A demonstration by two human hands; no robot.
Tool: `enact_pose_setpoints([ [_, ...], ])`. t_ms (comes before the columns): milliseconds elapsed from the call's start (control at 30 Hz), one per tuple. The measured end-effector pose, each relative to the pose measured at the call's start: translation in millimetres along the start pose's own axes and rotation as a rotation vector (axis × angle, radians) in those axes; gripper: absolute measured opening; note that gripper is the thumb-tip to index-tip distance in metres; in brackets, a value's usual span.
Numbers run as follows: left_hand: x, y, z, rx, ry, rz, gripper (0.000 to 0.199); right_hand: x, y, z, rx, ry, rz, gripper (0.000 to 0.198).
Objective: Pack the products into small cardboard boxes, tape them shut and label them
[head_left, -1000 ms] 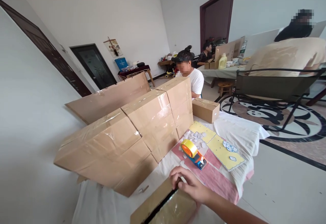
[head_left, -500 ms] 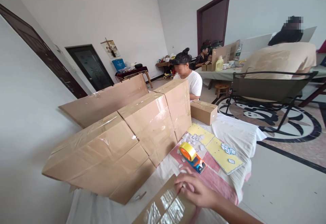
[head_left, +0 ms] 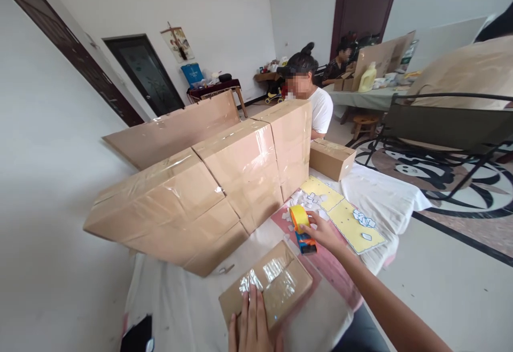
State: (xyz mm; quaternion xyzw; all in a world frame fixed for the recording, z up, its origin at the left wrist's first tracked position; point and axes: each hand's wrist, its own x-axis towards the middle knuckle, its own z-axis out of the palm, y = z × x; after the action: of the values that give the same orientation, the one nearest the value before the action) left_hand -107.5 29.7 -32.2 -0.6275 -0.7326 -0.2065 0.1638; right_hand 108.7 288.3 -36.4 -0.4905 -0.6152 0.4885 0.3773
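A small cardboard box with shiny strips of clear tape on top lies on the cloth in front of me. My left hand rests on its near side, fingers stretched flat over the cardboard and tape. Farther off to the right, my right hand has its fingers closed on the tape dispenser, which is orange and blue and carries a yellow roll. The dispenser stands over the pink part of the cloth, beside scattered white paper pieces.
Large taped cardboard boxes form a wall on the far side of the table. A yellow sheet with paper cutouts lies right, near another long box. A person sits behind the boxes. A black object lies lower left.
My right hand has left the small box and taken hold of the tape dispenser, turning it slightly. My left hand has come into view, flat on the box. The view has shifted.
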Motion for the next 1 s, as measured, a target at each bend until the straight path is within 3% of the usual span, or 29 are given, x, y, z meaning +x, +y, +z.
enact_pose_setpoints([
  [133, 4.1, -0.8, -12.1, 0.019, -0.048, 0.058, 0.085, 5.6, -10.6, 9.1, -0.227, 0.068, -0.051, 0.057],
  [200, 9.7, 1.6, -21.0, 0.007, -0.058, 0.064, 0.075, 9.3, -14.0, 10.8, -0.248, 0.037, -0.041, 0.055],
  [367, 38.6, 6.5, -53.7, -0.071, -0.138, 0.009, 0.044, 6.2, -22.3, 0.3, 0.147, -0.187, 0.059, 0.051],
  [467, 71.2, 11.1, -76.5, -0.065, -0.25, 0.004, 0.022, -6.4, -34.7, -11.0, 0.367, -0.14, 0.095, 0.056],
  [567, 114.5, 27.1, -92.6, -0.119, -0.32, 0.046, 0.019, -25.5, -55.4, -20.0, 0.463, -0.064, 0.022, 0.055],
  [700, 173.8, 61.7, -91.0, -0.458, -0.311, 0.131, 0.046, -55.1, -92.4, -28.1, 0.526, -0.16, -0.163, 0.046],
  [800, 202.6, 80.1, -76.9, -0.948, -0.474, 0.085, 0.063, -76.0, -116.2, -33.3, 0.64, -0.326, -0.154, 0.054],
  [900, 210.1, 87.2, -65.0, -1.307, -0.72, 0.058, 0.078, -94.7, -122.1, -36.2, 0.744, -0.423, -0.074, 0.056],
  [1000, 205.8, 87.6, -58.4, -1.357, -0.793, 0.103, 0.093, -108.3, -107.5, -31.6, 0.84, -0.455, -0.015, 0.061],
])
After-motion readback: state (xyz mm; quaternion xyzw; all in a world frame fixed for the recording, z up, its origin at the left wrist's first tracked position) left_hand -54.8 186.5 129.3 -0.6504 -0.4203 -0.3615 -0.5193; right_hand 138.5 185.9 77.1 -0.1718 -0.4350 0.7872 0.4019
